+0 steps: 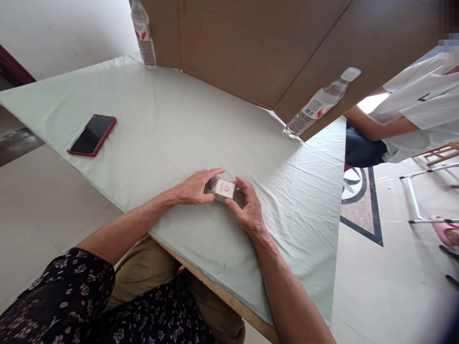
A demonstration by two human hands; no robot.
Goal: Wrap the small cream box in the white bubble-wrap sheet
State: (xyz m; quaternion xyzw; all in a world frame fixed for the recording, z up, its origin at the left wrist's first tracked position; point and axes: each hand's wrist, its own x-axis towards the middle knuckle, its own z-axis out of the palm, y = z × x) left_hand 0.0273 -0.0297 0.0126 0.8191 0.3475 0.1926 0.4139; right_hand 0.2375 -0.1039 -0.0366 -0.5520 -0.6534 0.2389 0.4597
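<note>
A small white box with red print lies on the pale cloth near the table's front edge, between my two hands. Its left end looks clear or greyish, partly covered by my fingers. My left hand curls round that end, thumb at the near side and fingers over the far side. From the right, my right hand has its thumb at the box's near corner and its bent fingers by the far corner. Contact of every fingertip cannot be made out.
A phone in a red case lies at the left. Two plastic bottles, one upright and one appearing tilted, stand before a brown cardboard panel. At the right, beyond the table, sits a person in a white shirt.
</note>
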